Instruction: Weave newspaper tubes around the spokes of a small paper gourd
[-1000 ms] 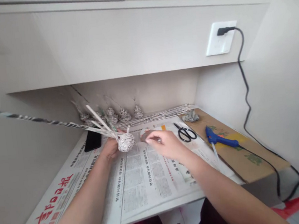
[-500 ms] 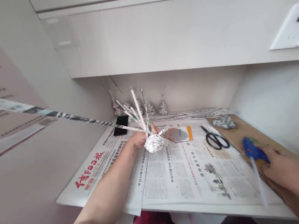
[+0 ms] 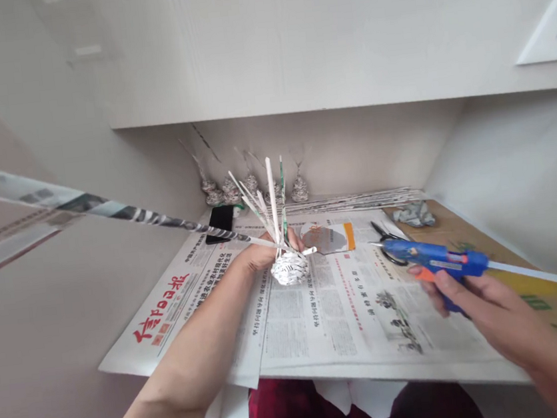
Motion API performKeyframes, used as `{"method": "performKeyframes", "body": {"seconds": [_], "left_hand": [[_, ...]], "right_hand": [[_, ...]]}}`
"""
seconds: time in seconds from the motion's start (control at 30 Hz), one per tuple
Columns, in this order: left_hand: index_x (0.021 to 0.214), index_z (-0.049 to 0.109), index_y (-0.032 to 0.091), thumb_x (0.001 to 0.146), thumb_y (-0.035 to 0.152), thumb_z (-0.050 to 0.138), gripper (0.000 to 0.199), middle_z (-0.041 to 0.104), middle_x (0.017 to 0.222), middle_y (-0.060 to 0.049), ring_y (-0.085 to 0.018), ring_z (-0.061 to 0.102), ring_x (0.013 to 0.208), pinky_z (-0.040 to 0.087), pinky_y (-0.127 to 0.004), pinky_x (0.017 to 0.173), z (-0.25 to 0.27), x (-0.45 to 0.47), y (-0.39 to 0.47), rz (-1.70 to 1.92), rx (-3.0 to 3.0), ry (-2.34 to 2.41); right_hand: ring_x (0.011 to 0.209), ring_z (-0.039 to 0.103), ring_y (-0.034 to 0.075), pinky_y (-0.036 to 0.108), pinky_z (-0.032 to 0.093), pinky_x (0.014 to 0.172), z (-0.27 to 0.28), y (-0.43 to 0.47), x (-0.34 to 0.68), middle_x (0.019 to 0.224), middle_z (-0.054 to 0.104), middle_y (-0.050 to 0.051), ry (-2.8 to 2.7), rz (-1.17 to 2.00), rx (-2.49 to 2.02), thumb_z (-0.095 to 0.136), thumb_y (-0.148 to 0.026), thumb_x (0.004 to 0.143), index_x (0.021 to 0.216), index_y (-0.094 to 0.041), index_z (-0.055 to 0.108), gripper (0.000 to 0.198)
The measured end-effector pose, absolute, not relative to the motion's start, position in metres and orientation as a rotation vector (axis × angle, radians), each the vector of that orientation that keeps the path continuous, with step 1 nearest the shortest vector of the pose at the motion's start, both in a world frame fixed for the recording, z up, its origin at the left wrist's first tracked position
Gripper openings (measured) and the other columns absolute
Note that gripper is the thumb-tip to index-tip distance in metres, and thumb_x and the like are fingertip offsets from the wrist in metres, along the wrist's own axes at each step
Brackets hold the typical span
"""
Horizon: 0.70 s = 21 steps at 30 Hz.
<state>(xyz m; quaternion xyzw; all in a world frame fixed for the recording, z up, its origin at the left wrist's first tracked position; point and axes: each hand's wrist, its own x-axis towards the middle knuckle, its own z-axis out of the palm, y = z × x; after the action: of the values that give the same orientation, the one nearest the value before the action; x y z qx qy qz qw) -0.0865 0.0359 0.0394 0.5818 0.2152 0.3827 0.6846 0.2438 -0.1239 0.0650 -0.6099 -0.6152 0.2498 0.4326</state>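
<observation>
Just below the frame's centre, the small woven paper ball (image 3: 290, 270) looks light and fairly firm but easy to dent, best held low round its body, clear of the upright paper spokes (image 3: 272, 196); the left hand (image 3: 261, 256) grips it from behind, fingertips partly hidden. Its long paper strand (image 3: 149, 219) slants to the left edge and could snag. Right of centre, the right hand (image 3: 483, 300) is wrapped round the blue glue gun (image 3: 429, 257), its nozzle in front of the scissors (image 3: 378, 228)
</observation>
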Motion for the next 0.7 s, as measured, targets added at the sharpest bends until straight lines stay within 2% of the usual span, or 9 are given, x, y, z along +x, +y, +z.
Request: {"method": "performKeyframes", "body": {"seconds": [0.07,0.17,0.7], "left_hand": [[0.061,0.057,0.012,0.045,0.024,0.087,0.036,0.067,0.066,-0.004,-0.015,0.062,0.06,0.047,-0.025,0.056,0.037,-0.083,0.035,0.821,1.329,0.471],[0.062,0.057,0.012,0.045,0.025,0.087,0.037,0.068,0.067,-0.005,-0.015,0.063,0.061,0.048,-0.025,0.057,0.034,-0.08,0.034,0.774,1.36,0.472],[0.062,0.056,0.012,0.048,0.025,0.087,0.036,0.066,0.065,-0.003,-0.014,0.062,0.061,0.049,-0.026,0.06,0.031,-0.073,0.029,0.748,1.353,0.454]], "right_hand": [[0.066,0.059,0.019,0.031,0.053,0.061,0.076,-0.132,0.221,0.073,0.065,0.006,-1.56,0.797,-1.461,0.055,-0.058,0.084,0.088,-0.02,0.068,0.041],[0.07,0.059,0.018,0.031,0.053,0.063,0.084,-0.139,0.202,0.085,0.068,0.007,-1.637,0.906,-1.392,0.058,-0.054,0.085,0.092,-0.021,0.067,0.035],[0.067,0.057,0.017,0.029,0.051,0.058,0.079,-0.13,0.189,0.082,0.066,0.006,-1.666,0.897,-1.388,0.058,-0.052,0.086,0.091,-0.018,0.068,0.036]]}}
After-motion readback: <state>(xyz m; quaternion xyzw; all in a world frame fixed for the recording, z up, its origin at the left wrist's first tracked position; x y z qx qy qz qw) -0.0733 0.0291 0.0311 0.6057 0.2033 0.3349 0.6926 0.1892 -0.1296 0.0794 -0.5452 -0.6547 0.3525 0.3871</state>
